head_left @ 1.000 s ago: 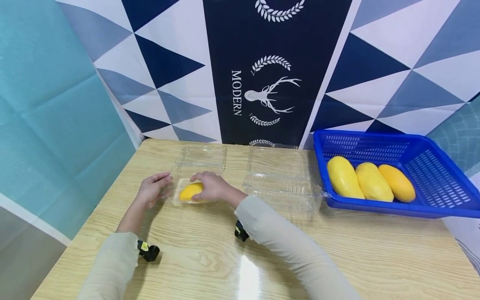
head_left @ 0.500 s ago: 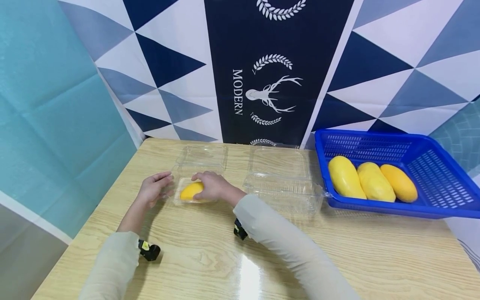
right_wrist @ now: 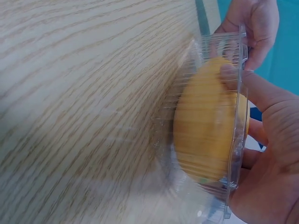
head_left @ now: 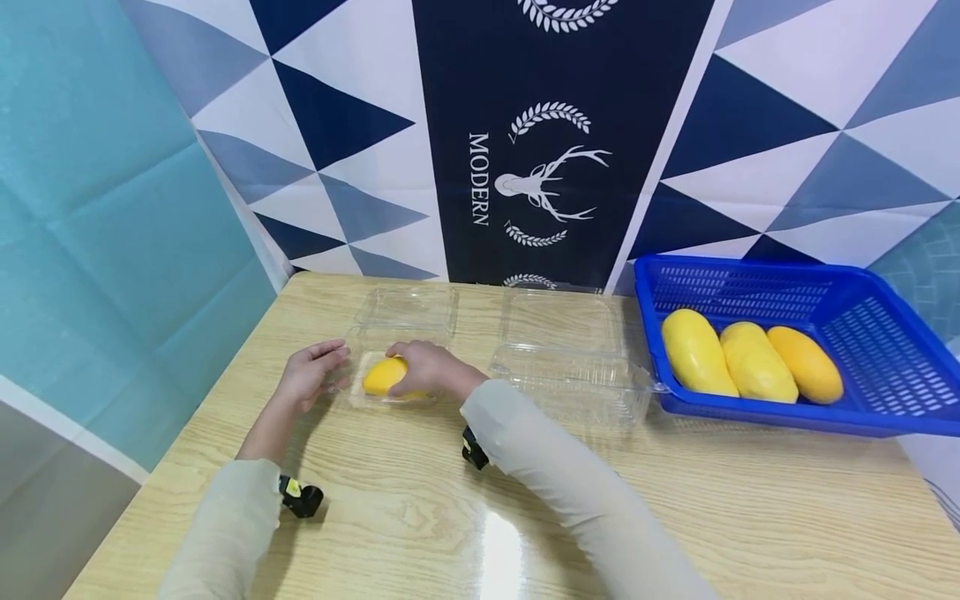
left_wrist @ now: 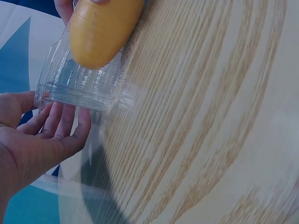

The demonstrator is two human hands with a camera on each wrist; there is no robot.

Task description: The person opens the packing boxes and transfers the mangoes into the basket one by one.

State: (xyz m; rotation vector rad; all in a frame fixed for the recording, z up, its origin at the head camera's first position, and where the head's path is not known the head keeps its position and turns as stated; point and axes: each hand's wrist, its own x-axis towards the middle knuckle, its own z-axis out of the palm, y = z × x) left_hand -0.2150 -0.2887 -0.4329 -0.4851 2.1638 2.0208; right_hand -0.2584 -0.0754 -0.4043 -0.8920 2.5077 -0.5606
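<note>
A yellow mango [head_left: 382, 377] sits within the base of a hinged clear plastic clamshell box [left_wrist: 77, 95] at the table's left. My right hand [head_left: 429, 368] grips the mango from above, thumb on its near side and fingers on the far side. In the right wrist view the mango [right_wrist: 203, 123] shows through the box's ribbed wall. My left hand [head_left: 309, 375] holds the box's left end; in the left wrist view its thumb is at the rim and the fingers touch the end wall from outside. The box's open lid [head_left: 411, 308] lies behind.
A second open clear clamshell box [head_left: 566, 387] stands right of my right hand. Beyond it, a blue plastic basket [head_left: 877, 342] contains three more mangoes [head_left: 757, 362]. A patterned cloth wall [head_left: 525, 200] closes off the table's back edge.
The head view has shifted slightly. Both hands stay almost where they were, with the right hand still gripping the mango in the box.
</note>
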